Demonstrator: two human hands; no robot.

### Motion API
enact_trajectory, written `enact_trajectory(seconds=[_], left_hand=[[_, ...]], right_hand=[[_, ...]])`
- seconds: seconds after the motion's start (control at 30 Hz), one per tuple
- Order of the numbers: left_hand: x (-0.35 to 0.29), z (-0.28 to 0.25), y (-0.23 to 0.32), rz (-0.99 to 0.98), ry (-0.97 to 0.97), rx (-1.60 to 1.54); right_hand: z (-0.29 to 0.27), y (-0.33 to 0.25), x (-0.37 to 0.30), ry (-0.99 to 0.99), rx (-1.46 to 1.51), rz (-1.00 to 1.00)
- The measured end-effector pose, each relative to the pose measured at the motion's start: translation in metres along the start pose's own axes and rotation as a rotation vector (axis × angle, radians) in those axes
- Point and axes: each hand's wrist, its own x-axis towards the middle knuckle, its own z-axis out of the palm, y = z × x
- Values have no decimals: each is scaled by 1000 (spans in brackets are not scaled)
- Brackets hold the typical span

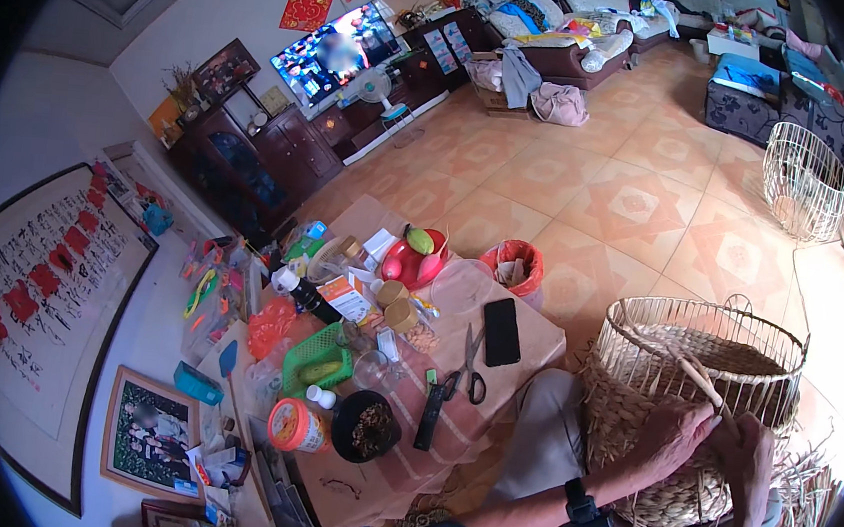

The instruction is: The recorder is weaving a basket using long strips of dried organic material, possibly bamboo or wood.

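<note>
A large basket (619,421) stands against my legs, its lower wall woven from pale plant fibre and its upper wall showing bare upright wires below a rim. Across its near side slants a brownish fibre strand (701,376). My left hand (673,436) is closed at the strand's lower end, against the basket wall. Just to its right, my right hand (745,468) is raised with bent fingers, closed on the same strand. The fingertips partly hide one another. Loose fibre strips (808,498) lie heaped to the right of the basket.
To my left, a cloth-covered table (525,348) holds scissors (474,368), a black phone (502,333), a black bowl (365,427), a green basket (314,354) and jars. A red-lined bin (514,268) stands beyond it. An unwoven wire frame (805,184) stands at far right.
</note>
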Motion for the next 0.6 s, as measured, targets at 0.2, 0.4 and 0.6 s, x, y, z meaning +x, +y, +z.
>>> enact_trajectory(seconds=[0.2, 0.4, 0.6], left_hand=[[0, 3, 0, 7, 12, 4], [-1, 8, -6, 19, 14, -21], [2, 5, -4, -32, -6, 7]], right_hand=[[20, 55, -2, 197, 915, 151], [21, 81, -15, 303, 1195, 250], [7, 26, -27, -85, 385, 55]])
